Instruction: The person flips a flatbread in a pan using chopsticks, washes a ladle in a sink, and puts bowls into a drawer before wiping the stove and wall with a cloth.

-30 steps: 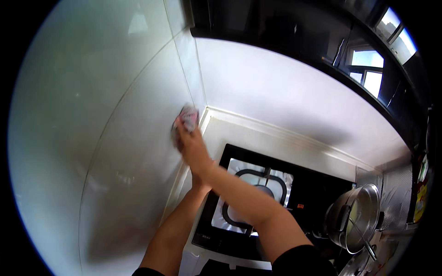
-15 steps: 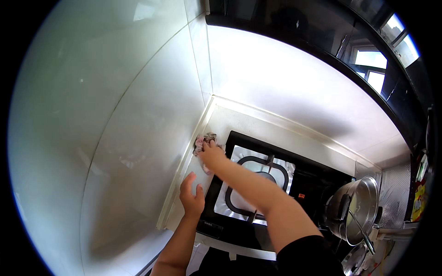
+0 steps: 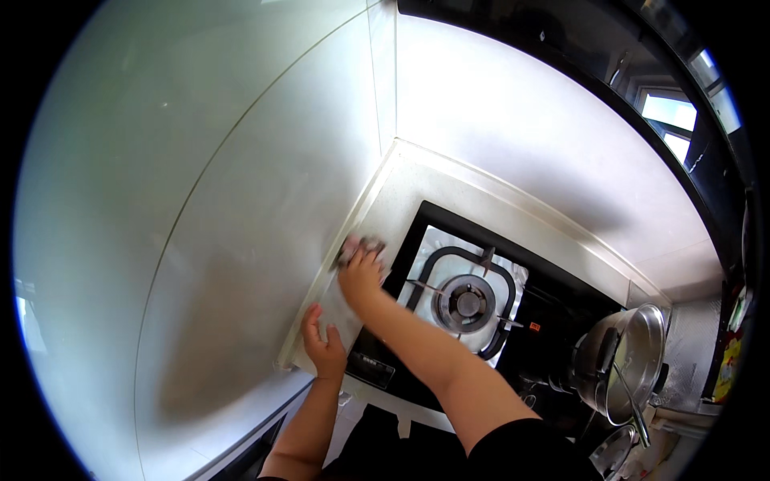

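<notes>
1. Nearest, at 7 o'clock, the left hand [image 3: 323, 346] lies flat and open on the pale worktop [image 3: 401, 188], fingers spread, holding nothing. It works well as a brace; keeping it planted steadies the reach.
2. Just past it, toward 11 o'clock from the left hand, the right hand [image 3: 360, 272] is closed over a small dark cloth [image 3: 358, 244], pressing it on the narrow worktop strip between the white wall [image 3: 265, 216] and the black hob [image 3: 449, 321].
3. The cloth sits at the hob's left edge, close to the wall seam. To wipe this strip well, I judge that flat, even pressure and strokes run along the seam suit best, since dirt gathers in that corner.
4. The risk I see is the hand drifting toward 3 o'clock onto the burner [image 3: 465, 301] and its pan support [image 3: 437, 260]; keeping the cloth on the strip avoids snagging.
5. Farther off at 4 o'clock, a steel pot [image 3: 634, 361] with a lid stands on the hob's right side, well apart from both hands.
6. Count: 2 hands, 1 cloth, 1 hob with 1 burner plainly in view, and 1 pot with 1 lid. A second metal vessel may sit below it; I cannot tell.
</notes>
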{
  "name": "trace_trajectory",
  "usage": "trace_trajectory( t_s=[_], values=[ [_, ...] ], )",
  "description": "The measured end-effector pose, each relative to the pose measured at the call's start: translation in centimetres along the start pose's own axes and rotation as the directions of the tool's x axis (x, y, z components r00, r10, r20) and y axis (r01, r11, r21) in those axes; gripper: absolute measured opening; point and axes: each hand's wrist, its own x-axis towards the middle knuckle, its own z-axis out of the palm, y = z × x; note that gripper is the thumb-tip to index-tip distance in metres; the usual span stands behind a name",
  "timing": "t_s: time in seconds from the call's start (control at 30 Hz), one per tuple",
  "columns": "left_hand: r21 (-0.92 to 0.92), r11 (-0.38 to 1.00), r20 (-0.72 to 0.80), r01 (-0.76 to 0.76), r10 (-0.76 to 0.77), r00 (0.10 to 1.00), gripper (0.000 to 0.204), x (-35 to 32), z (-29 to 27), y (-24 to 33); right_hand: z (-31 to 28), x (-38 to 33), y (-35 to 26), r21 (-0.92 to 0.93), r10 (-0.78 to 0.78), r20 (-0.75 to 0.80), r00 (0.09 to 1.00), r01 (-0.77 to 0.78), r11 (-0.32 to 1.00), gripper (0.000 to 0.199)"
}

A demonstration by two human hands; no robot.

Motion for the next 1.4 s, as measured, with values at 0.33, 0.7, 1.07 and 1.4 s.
trace_trajectory(
  t_s=[0.33,0.7,1.07,1.4],
  values=[
    [-0.196,0.979,-0.022,0.046,-0.051,0.998,0.036,-2.3,-7.6,0.5,-8.9,-10.2,-3.4,0.124,-0.42,0.737,0.529,0.505,0.854,0.042],
    [-0.22,0.963,0.037,0.157,-0.153,0.988,0.036,-5.0,-10.2,-0.9,0.8,-18.3,1.4,-0.266,-0.794,0.023,0.607,0.77,0.581,0.02],
    [-0.151,0.988,-0.031,0.041,-0.047,0.998,0.034,-4.9,-13.7,2.5,-12.3,-1.0,-5.5,0.902,-0.037,-0.12,0.992,0.125,0.412,0.061],
    [-0.074,0.997,-0.155,0.01,-0.021,0.988,0.031,-6.2,-11.4,5.0,-8.5,-14.2,-9.9,0.659,-0.401,-0.368,0.839,0.539,0.524,0.058]
  ],
)
